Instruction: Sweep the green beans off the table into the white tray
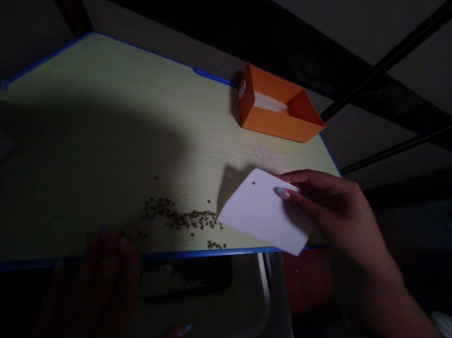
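Observation:
My right hand (330,211) grips a white plastic scraper (264,209), thumb on its top face. It is a flat trapezoid with a small hole near one corner, and its lower left corner comes close to small green beans (184,218) scattered near the table's front edge. My left hand (96,283), in deep shadow, is at that edge to the left of the beans. Its fingers are stretched out over the rim, with the thumb apart and lower down. I see nothing held in it.
An orange open box (280,126) with pale grains inside stands near the table's far edge. Pale grains (268,156) lie spilled before it. Below the blue-edged table (112,85), a light-rimmed container (266,294) holds dark contents. Large shadows cover the left side.

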A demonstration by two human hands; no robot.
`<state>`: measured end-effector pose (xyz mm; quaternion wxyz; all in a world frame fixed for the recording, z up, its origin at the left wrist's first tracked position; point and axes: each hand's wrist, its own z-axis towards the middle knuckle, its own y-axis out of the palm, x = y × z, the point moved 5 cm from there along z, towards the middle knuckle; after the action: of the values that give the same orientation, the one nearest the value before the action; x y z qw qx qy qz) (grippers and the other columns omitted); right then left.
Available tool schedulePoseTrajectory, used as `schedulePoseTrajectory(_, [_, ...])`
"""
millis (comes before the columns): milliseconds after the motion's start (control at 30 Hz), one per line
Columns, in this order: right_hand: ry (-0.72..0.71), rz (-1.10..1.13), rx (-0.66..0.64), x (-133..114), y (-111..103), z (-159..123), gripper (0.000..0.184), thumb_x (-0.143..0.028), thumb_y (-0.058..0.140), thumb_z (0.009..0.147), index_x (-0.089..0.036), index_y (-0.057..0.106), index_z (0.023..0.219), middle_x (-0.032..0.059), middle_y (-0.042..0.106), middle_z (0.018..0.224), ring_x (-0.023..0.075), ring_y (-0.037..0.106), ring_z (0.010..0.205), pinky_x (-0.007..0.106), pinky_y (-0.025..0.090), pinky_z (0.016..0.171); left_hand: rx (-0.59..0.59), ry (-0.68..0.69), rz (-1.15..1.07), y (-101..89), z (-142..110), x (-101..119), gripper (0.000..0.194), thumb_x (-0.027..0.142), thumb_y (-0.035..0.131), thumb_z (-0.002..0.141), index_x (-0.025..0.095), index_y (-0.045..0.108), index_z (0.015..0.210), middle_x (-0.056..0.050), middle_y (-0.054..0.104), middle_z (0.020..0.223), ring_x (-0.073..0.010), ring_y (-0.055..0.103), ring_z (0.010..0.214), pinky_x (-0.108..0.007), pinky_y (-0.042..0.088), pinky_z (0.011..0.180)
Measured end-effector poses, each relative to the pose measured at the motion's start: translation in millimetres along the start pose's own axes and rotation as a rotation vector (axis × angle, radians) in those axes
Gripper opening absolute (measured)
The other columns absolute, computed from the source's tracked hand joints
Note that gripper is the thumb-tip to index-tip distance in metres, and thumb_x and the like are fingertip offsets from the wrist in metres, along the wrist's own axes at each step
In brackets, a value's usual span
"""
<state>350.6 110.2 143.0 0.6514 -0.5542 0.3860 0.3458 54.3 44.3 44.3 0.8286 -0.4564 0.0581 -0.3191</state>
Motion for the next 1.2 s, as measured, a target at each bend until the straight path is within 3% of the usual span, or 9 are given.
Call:
schedulePoseTrajectory(200, [0.025, 0.0, 0.005, 4, -1, -8, 0.011, -0.027, 0.078, 0.083, -0.023, 0.08, 0.092, 0.0034, 0.081, 0.09, 0.0171, 0.072, 0.078, 0.027, 0.055, 0.064, -0.015, -0.03, -0.019, -0.2, 5, 1, 0.097, 0.061, 0.054, 0.082, 0.013, 0.019, 0.159, -0.005, 0.012, 0.176, -0.0226, 0.012, 0.164, -0.041, 0.007, 0.134])
schedulePoseTrajectory(367, [0.078, 0.005, 0.02, 9, -6, -11, 0.011, -0.029, 0.079, 0.082, -0.022, 0.08, 0.09, 0.0034, 0.08, 0.086, 0.0147, 0.068, 0.069, 0.024, 0.05, 0.055, -0.017, 0.031, 0.018, 1.2, 3, 1, 0.099, 0.056, 0.057, 0.08, 0.004, 0.021, 0.156, -0.011, 0.01, 0.176, -0.0252, 0.009, 0.164, -0.042, 0.006, 0.135])
schedulePoseTrajectory(500, [0.128, 0.012, 0.071, 12, -10, -15, 0.012, -0.029, 0.08, 0.08, -0.023, 0.08, 0.09, 0.0018, 0.078, 0.079, 0.0131, 0.066, 0.063, 0.023, 0.046, 0.05, -0.024, 0.022, 0.012, 1.1, 4, 0, 0.099, 0.054, 0.054, 0.08, 0.005, 0.018, 0.157, -0.01, 0.007, 0.177, -0.0251, 0.007, 0.165, -0.042, 0.004, 0.135])
schedulePoseTrajectory(933, [-0.004, 0.011, 0.092, 13, 0, -25, 0.009, -0.029, 0.079, 0.082, -0.026, 0.082, 0.091, 0.0009, 0.083, 0.087, 0.0134, 0.074, 0.073, 0.02, 0.052, 0.055, -0.041, 0.029, 0.039, 2.5, 4, 0, 0.1, 0.056, 0.053, 0.08, 0.003, 0.019, 0.157, -0.009, 0.006, 0.177, -0.0231, 0.005, 0.165, -0.039, 0.002, 0.134])
schedulePoseTrajectory(1200, [-0.024, 0.022, 0.027, 7, 6, -22, 0.009, -0.026, 0.078, 0.083, -0.027, 0.083, 0.091, 0.0002, 0.083, 0.085, 0.0117, 0.074, 0.069, 0.017, 0.052, 0.053, -0.042, 0.063, 0.058, 2.5, 3, 0, 0.1, 0.057, 0.053, 0.08, 0.001, 0.019, 0.156, -0.011, 0.004, 0.176, -0.0231, 0.004, 0.165, -0.04, 0.002, 0.134])
